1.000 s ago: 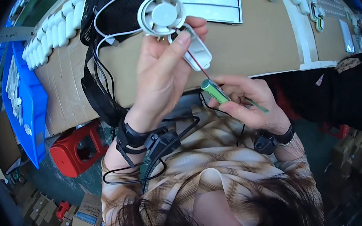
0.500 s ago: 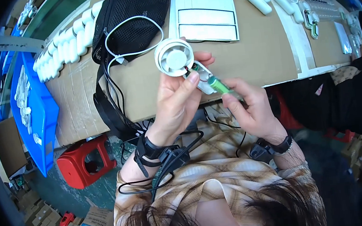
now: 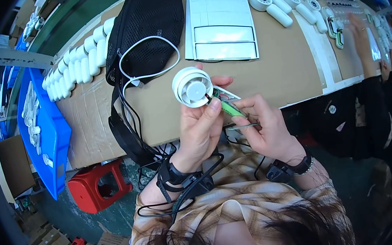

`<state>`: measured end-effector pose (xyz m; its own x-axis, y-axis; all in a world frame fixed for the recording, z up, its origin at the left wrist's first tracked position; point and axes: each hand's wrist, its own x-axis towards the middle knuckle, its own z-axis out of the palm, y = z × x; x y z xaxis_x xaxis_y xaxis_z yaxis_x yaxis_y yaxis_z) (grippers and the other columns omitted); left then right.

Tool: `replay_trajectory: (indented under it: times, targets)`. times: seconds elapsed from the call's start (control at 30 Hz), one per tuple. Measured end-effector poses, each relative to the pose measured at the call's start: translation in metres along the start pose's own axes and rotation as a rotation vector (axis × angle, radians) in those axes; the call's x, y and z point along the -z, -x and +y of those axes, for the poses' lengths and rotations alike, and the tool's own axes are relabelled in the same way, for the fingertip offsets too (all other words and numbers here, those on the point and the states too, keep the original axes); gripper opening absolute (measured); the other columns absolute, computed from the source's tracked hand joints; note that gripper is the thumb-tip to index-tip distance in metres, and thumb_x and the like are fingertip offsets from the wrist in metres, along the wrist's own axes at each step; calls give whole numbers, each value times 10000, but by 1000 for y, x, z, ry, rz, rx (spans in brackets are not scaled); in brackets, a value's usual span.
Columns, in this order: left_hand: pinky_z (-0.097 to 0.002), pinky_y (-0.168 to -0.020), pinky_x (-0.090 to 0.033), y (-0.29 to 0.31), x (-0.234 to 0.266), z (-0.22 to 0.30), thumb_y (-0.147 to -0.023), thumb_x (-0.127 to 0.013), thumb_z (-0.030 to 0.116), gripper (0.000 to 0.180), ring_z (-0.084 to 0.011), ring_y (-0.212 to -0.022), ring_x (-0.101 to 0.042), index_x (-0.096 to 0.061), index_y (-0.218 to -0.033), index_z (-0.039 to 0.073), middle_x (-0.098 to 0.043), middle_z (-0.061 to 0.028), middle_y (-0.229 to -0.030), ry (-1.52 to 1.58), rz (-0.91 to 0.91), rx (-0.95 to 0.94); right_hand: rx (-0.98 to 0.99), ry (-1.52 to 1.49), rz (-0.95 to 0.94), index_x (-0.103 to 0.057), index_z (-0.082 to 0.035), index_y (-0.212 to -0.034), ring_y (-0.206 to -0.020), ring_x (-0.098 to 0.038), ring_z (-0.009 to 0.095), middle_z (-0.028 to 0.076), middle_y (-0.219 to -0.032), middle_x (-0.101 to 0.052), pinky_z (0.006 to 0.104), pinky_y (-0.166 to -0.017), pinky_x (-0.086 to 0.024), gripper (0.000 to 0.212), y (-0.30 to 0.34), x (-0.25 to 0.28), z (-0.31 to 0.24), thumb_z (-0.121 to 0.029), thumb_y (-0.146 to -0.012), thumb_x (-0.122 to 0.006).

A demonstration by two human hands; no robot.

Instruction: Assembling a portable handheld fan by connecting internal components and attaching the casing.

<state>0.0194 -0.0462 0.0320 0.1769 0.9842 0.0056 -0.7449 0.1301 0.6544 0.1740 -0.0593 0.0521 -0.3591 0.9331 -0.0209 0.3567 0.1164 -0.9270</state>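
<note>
1. Battery (image 3: pixel 233 109), a green cylinder, slants above the near edge of the cardboard-covered table (image 3: pixel 284 77), its long axis running from the fan's neck down to the right. The right hand (image 3: pixel 273 126) pinches its lower end between thumb and fingers, while a thin green strip (image 3: pixel 246 126) juts leftward from that hand, nearly level.
2. Just left, the white fan (image 3: pixel 193 91) turns its round face up toward the camera; its opened handle shell (image 3: pixel 229 94) points down to the right. The left hand (image 3: pixel 199 131) is closed around the neck, thumb in front.
3. That thumb and the battery cover much of the shell; the left fingers are mostly behind the fan, and the wiring is too small to trace.
4. To the left are a red stool (image 3: pixel 86 191) and a blue tray (image 3: pixel 59 137).
5. Beyond the fan, a white cable (image 3: pixel 148 38) loops across a black mesh bag (image 3: pixel 144 18), beside a white panel (image 3: pixel 220 12).
6. White rounded pieces (image 3: pixel 80 65) line the table's left; more white fans (image 3: pixel 280 15) lie right, near another person's arm (image 3: pixel 364 50).
</note>
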Motion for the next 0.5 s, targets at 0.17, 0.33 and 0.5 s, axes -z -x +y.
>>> replay_trajectory:
  times: [0.17,0.33,0.5]
  targets:
    - [-367,-956,-404,-1,0,-2,-902,-486,39,625,-228,-1155,-461,-151,-1423,121,-456,-157,-1245,4,-2,-6,84,39,70,-497,13,-1059,-747,-643,120,130,-859,-655,254,-639,-510,222,-5,-3,5,-21,-853,-570]
    - [-399,-1008,-363,-4,5,-6,-901,-483,36,623,-275,-1205,-431,-144,-1420,98,-467,-166,-1238,20,6,-6,188,293,153,-529,-1,-1030,-625,-630,107,106,-727,-643,254,-542,-484,203,-7,-1,0,-46,-845,-598]
    - [-423,-1041,-322,-5,5,-8,-900,-481,34,618,-300,-1224,-414,-143,-1415,81,-479,-165,-1222,10,23,5,199,319,217,-546,-13,-997,-529,-588,101,94,-639,-614,242,-469,-427,171,-10,-5,5,-54,-841,-605]
